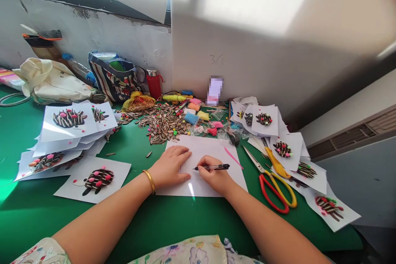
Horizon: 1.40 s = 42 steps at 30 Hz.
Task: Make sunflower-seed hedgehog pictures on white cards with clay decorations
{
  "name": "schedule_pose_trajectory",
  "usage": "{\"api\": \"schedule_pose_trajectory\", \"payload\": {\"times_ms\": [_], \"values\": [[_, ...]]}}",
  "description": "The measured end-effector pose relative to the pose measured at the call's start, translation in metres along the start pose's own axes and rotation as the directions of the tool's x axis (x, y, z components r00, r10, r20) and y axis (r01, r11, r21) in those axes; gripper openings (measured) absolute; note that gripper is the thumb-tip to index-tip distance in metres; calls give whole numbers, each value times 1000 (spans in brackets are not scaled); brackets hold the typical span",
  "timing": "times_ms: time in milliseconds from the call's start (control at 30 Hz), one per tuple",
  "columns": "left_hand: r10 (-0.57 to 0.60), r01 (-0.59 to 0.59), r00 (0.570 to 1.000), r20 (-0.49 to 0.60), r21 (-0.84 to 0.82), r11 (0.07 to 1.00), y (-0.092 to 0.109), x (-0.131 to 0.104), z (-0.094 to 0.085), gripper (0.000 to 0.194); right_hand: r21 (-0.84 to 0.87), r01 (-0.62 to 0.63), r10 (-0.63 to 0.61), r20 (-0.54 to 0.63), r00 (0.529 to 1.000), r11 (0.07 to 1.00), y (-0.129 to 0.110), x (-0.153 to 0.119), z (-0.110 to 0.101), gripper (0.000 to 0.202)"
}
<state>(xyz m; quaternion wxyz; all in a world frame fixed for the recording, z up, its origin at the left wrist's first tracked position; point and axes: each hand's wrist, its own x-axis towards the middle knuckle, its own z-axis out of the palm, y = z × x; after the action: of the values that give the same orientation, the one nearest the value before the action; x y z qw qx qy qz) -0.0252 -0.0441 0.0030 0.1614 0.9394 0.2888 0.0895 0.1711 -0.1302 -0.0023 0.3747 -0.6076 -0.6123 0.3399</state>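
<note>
A sheet of white paper (pixel 210 189) lies on the green table in front of me. My left hand (pixel 172 166) rests flat on its left part, fingers spread, with a gold bangle at the wrist. In my right hand (pixel 213 175) is a black pen (pixel 220 167), its tip at the paper near a few faint lines. A thin pink tool (pixel 233 157) lies across the sheet's right side. Just right of the sheet are scissors (pixel 272 179) with one red and one yellow handle. Beyond the paper spreads a heap of striped sunflower seeds (pixel 163 123).
Stacks of cards with seed hedgehogs stand at left (pixel 69 134) and right (pixel 287 132). A yellow-handled cutter (pixel 276 163) lies by the right cards. Behind are coloured clay packets (pixel 192 118), a red flask (pixel 154 84), a striped bag (pixel 114 78) and a cream bag (pixel 52 80) along the wall.
</note>
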Motion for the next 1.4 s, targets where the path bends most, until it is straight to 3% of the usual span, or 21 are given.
{"api": "schedule_pose_trajectory", "payload": {"times_ms": [100,267,333,400,500,567,633,700,733,800,867,967,1100,1233,1400], "values": [[7,-7,1000,-12,0,1000,-1,0,1,72,113,-28,33,-46,998,993,3,4,-13,8],[12,-12,1000,-13,1,1000,-3,1,3,72,408,-34,164,-288,943,912,6,5,-47,12],[12,-12,1000,-16,-3,1000,-4,1,3,71,530,-70,256,-286,923,845,5,-6,-49,12],[9,-9,1000,-16,-2,1000,-4,1,3,71,596,-135,308,-198,931,792,4,-23,-41,12],[2,-2,1000,-9,-1,1000,-3,1,2,72,545,-232,293,-26,956,806,9,-51,-26,11],[-1,1,1000,-5,-4,1000,-2,1,1,72,431,-224,257,-20,966,874,20,-64,-27,12],[-4,4,1000,-5,-9,1000,-2,1,1,72,313,-188,252,-179,951,931,33,-70,-40,15],[-4,4,1000,-8,-12,1000,-2,1,1,71,247,-189,278,-401,873,950,43,-69,-60,20],[-2,1,1000,-11,-13,1000,-3,1,1,71,212,-186,267,-471,841,959,45,-67,-69,21],[4,-5,1000,-15,-12,1000,-3,1,1,71,160,-141,205,-519,830,977,41,-61,-80,20],[5,-5,1000,-17,-11,1000,-3,1,2,72,113,-87,129,-454,882,990,27,-52,-78,19],[3,-4,1000,-18,-15,1000,-2,0,2,72,104,-44,68,-239,969,994,2,-32,-57,16],[-3,2,1000,-25,-19,1000,0,0,1,72,88,-8,8,-7,1000,996,-13,-4,-22,10],[3,-3,1000,-27,-26,1000,-1,0,2,72,90,9,-8,-8,1000,996,-6,8,-2,9],[6,-7,1000,-23,-23,1000,-2,0,3,73,20,20,-20,-31,999,1000,3,4,3,10]]}}
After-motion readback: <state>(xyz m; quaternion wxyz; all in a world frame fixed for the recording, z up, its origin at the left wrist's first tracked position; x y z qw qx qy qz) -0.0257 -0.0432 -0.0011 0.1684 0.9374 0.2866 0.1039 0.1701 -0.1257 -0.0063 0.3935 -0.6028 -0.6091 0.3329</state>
